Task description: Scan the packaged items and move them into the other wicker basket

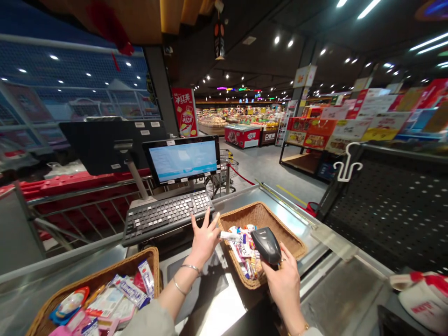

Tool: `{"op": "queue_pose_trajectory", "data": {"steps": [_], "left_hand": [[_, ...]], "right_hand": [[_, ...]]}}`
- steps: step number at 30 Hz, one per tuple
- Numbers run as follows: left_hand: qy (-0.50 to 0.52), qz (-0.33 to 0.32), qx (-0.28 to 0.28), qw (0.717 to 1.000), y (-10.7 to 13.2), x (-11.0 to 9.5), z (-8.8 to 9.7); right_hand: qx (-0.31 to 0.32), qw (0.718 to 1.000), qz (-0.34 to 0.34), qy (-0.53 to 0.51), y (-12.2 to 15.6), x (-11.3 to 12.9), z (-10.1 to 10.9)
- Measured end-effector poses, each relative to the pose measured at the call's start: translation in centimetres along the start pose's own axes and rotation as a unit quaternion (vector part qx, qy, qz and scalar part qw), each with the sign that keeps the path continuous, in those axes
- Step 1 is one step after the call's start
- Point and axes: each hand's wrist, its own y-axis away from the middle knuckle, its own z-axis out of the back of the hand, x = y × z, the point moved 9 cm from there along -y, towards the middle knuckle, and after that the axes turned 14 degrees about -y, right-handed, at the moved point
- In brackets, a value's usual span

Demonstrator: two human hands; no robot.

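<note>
My left hand (205, 238) is over the right end of a black keyboard (168, 212), fingers spread at the keys. A slim white-and-purple wrapped candy stick (233, 237) juts from its thumb side across the rim of a wicker basket (290, 235); the thumb's grip is partly hidden. With fingers wrapped round its handle, my right hand (285, 280) holds a black barcode scanner (266, 245) above that basket. Small wrapped sweets (241, 254) lie inside the basket, beneath the scanner head. At lower left, a second wicker basket (156, 266) contains more packets and a blue-and-red toy-like pack (72, 303).
A lit monitor (184, 159) stands behind the keyboard, beside a second dark screen (105, 144) seen from behind. The metal counter (280, 205) runs around the baskets. To the right are a black perforated panel (388, 205) with white hooks and a white-and-red bag-like object (425, 301).
</note>
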Motion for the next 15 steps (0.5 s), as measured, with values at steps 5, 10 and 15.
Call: {"op": "queue_pose_trajectory", "data": {"steps": [5, 10, 15], "left_hand": [[-0.004, -0.062, -0.003, 0.998, -1.1, -2.3, -1.1], [-0.031, -0.051, -0.004, 0.998, -2.7, -3.7, -1.1], [-0.043, 0.005, 0.016, 0.999, -2.3, -2.3, -0.5]], "right_hand": [[-0.025, 1.0, 0.0, 0.003, -0.2, 0.0, 1.2], [-0.028, 1.0, -0.006, 0.003, -0.3, -0.3, 1.5], [-0.018, 1.0, -0.02, -0.005, -0.5, -1.3, 1.1]]}}
